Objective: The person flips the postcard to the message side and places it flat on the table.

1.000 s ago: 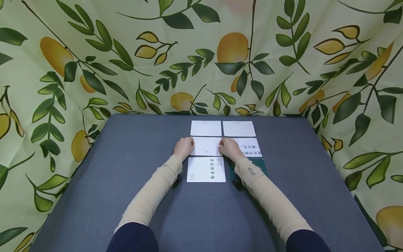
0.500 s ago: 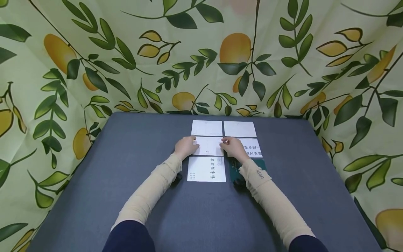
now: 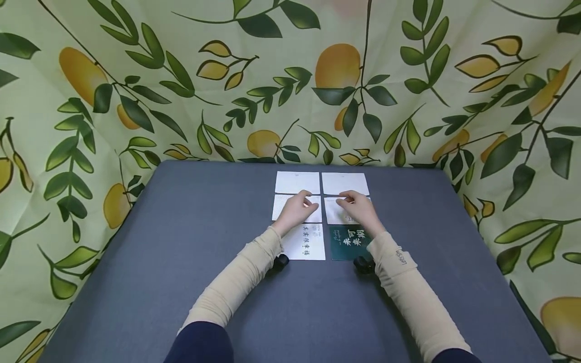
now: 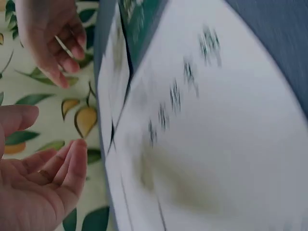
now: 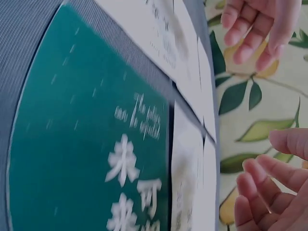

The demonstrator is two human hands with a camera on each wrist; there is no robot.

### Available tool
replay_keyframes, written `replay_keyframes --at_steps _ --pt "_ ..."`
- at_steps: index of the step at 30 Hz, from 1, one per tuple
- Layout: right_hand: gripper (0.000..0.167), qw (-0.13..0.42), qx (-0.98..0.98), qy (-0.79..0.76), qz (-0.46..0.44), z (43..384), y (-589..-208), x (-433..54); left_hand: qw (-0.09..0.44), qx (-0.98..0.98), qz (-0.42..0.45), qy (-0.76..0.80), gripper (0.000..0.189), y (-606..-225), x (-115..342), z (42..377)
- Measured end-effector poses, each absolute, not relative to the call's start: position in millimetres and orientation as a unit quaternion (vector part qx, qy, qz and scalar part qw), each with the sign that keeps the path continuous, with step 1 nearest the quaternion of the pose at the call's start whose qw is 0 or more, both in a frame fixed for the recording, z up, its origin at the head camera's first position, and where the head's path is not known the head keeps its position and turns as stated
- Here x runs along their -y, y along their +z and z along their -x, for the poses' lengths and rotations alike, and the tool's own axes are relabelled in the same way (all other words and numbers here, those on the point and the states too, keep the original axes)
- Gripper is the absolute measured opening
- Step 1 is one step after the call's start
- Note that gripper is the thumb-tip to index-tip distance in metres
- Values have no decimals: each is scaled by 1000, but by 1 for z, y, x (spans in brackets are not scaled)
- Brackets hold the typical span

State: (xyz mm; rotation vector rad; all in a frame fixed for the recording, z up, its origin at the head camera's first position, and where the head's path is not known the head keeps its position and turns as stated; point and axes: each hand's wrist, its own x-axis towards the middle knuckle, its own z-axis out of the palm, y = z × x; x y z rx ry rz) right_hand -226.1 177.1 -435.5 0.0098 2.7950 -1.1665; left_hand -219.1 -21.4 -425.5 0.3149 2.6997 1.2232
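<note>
Six or so postcards lie in two columns on a dark grey table. My left hand (image 3: 296,212) hovers over the white middle-left card (image 3: 280,202), its fingers loosely curved and holding nothing. Over the middle-right card (image 3: 333,216) is my right hand (image 3: 361,212), with a gap between thumb and fingers and nothing in it. Nearest me are a white card with a column of dark characters (image 4: 231,125) and a green card with white characters (image 5: 72,120). Both wrist views show relaxed fingertips apart from the cards; the left wrist view is blurred.
Two blank-looking white cards, one at the far left (image 3: 297,182) and one at the far right (image 3: 345,182), form the back row. A leaf-and-fruit printed curtain (image 3: 281,65) hangs behind the grey table (image 3: 181,242). Black devices (image 3: 281,261) sit under the wrists.
My hands have left the edges of the middle-left card. Both have moved to the right, and more of the green card shows. The cards keep their layout.
</note>
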Motion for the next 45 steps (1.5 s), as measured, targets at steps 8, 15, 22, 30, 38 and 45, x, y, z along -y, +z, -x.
replay_keyframes --at_steps 8,15,22,30,38,45 --pt "55 61 -922 -381 -43 220 -441 -204 162 -860 -107 472 57 -437 -3 209" --pt "66 86 -911 -393 -88 217 -449 -216 200 -841 -82 496 60 -443 -12 204" --pt "70 90 -908 -394 -111 212 -452 -226 198 -837 -81 504 60 -444 -18 205" --pt "73 91 -905 -396 -125 208 -452 -233 216 -823 -72 521 61 -441 -29 205" --pt "70 78 -894 -419 -139 207 -457 -236 230 -804 -45 546 63 -445 -33 208" --pt "64 62 -883 -438 -157 205 -456 -238 231 -760 -26 606 61 -446 -36 209"
